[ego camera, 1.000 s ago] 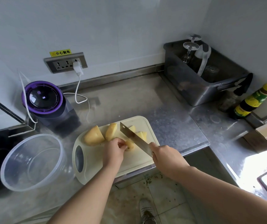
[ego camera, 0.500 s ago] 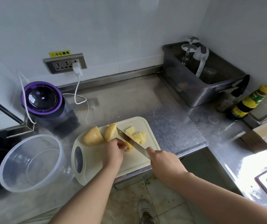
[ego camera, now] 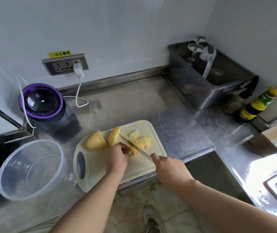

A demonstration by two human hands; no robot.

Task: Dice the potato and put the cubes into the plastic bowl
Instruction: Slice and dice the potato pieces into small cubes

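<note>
1 cutting board. On it: 2 big potato pcs, 1 knife, 1 small pc under the blade, approx 5 cut chunks at its far-right end, exact no. unclear. 1 plastic bowl left of it. 2 stemmed glasses, 2 bottles far right of it.

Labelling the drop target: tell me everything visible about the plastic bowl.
The bowl is round, clear and thin-walled, and looks like plastic. It has a rolled rim and a flat circular base that shows through the wall. It stands upright, mouth up, on the steel counter at the near left, just left of the board. Whether it touches the board cannot be told. No potato pieces show inside, only reflections and haze on the walls.
</note>
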